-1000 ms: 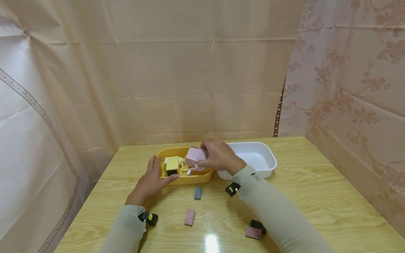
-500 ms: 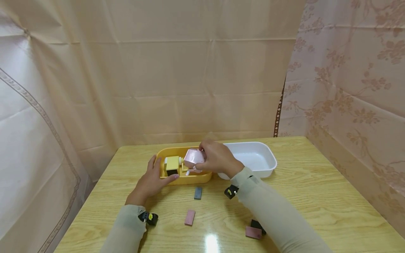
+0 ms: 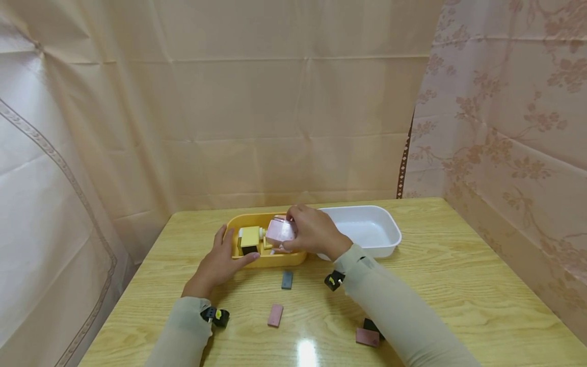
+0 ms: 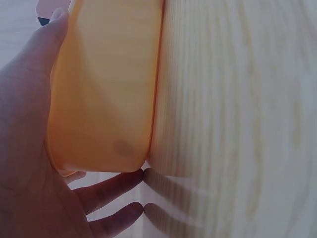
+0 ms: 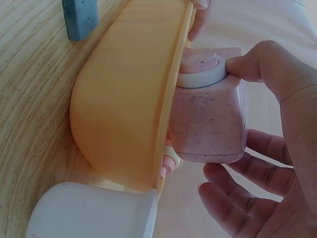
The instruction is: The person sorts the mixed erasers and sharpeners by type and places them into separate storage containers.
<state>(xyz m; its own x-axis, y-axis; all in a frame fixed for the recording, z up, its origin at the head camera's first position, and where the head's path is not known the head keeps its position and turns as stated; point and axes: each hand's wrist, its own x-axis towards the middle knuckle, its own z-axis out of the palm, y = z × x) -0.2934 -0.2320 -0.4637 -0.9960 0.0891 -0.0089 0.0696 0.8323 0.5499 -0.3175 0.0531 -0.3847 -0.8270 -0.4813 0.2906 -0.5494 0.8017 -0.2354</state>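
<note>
My right hand (image 3: 317,230) grips a pink pencil sharpener (image 3: 279,232) by its body, low over the right part of a yellow tub (image 3: 277,262). In the right wrist view the sharpener (image 5: 208,124) shows a white ring and a round pink part, and overlaps the tub's rim. A yellow pencil sharpener (image 3: 250,236) with a crank lies in the left part of the tub. My left hand (image 3: 217,262) spans the tub's left end, thumb along the front rim. The left wrist view shows its extended fingers (image 4: 111,193) at the end wall.
To the right, a white tub (image 3: 369,232) stands against the yellow one. On the table in front lie small flat blocks: a grey one (image 3: 287,280), a pink one (image 3: 275,316), and a reddish one (image 3: 367,337) overlapping a black one (image 3: 372,324). A curtain hangs behind.
My right hand has moved slightly left with the pink pencil sharpener, which has tilted and sunk a little into the yellow tub. The left hand keeps its place.
</note>
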